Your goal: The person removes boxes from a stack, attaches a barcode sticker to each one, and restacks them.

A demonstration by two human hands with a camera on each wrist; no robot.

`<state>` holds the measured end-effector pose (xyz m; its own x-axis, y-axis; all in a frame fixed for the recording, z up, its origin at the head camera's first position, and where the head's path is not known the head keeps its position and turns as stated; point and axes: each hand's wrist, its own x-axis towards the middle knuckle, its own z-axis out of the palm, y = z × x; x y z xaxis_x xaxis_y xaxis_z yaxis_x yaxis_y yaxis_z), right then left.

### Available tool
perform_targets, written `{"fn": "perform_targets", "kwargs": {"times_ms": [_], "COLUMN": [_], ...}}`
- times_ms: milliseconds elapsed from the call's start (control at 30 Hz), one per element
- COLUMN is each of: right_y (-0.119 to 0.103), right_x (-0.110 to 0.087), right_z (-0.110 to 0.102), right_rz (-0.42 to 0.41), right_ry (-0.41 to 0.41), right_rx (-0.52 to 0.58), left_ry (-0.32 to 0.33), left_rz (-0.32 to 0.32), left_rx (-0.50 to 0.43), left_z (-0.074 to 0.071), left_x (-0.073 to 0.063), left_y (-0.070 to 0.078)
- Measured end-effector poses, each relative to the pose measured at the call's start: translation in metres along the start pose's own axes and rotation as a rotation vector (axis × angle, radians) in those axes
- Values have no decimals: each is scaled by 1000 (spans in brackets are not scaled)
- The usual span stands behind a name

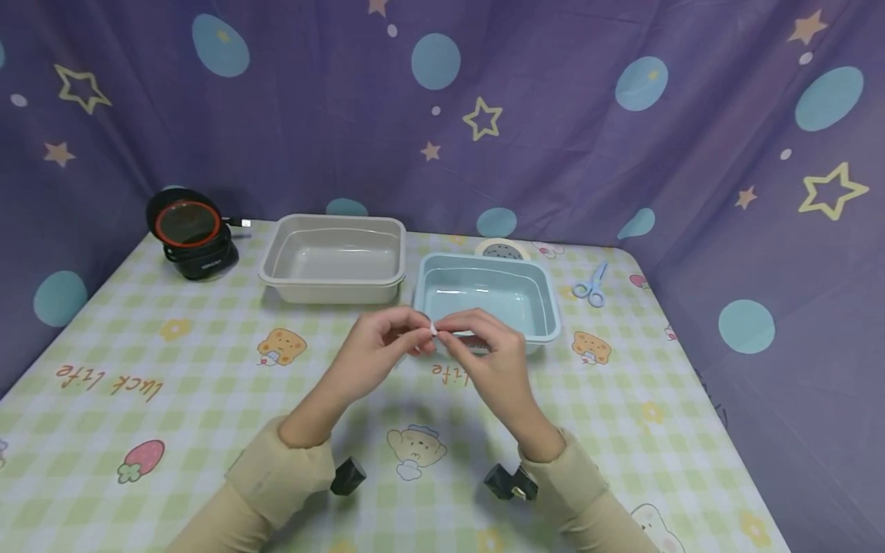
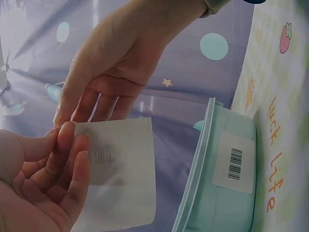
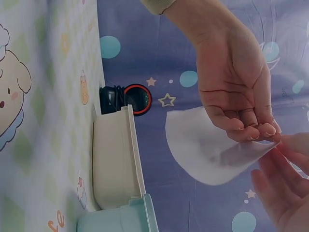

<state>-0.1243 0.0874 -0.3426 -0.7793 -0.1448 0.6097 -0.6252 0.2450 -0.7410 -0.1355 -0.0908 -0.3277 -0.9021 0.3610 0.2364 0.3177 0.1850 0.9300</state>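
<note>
Both hands meet over the front edge of the blue-green basin (image 1: 487, 296). My left hand (image 1: 373, 349) and my right hand (image 1: 491, 361) pinch the same edge of a thin white paper sheet (image 2: 116, 193), fingertips close together. A dim barcode shows on the sheet in the left wrist view. In the right wrist view the sheet (image 3: 193, 140) hangs curved from the fingertips; the head view shows only a sliver of it. Fingers cover the pinched edge. Another barcode label (image 2: 234, 162) sits flat on the basin's wall.
A beige basin (image 1: 332, 292) stands left of the blue-green one. Further left is a black device with a red-ringed lid (image 1: 193, 230) and a cable. Blue scissors (image 1: 591, 286) lie at right. A round patterned disc (image 1: 503, 247) shows behind the blue-green basin. A purple curtain (image 1: 311, 115) backs the table.
</note>
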Motion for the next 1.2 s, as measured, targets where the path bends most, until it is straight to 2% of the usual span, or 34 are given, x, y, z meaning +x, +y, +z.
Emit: {"fn": "perform_targets", "kwargs": {"times_ms": [367, 967, 1200], "right_y": [-1, 0, 1], "right_x": [0, -1, -1], "right_z": [0, 0, 1], "right_rz": [26, 45, 67], "right_ry": [-11, -27, -31], "right_rx": [-25, 20, 57], "left_ry": [-3, -6, 7], "left_rz": [-22, -27, 9], "left_rx": [-12, -3, 28], "left_z": [0, 1, 2], "left_x": [1, 0, 0], "left_y": [0, 0, 1]}}
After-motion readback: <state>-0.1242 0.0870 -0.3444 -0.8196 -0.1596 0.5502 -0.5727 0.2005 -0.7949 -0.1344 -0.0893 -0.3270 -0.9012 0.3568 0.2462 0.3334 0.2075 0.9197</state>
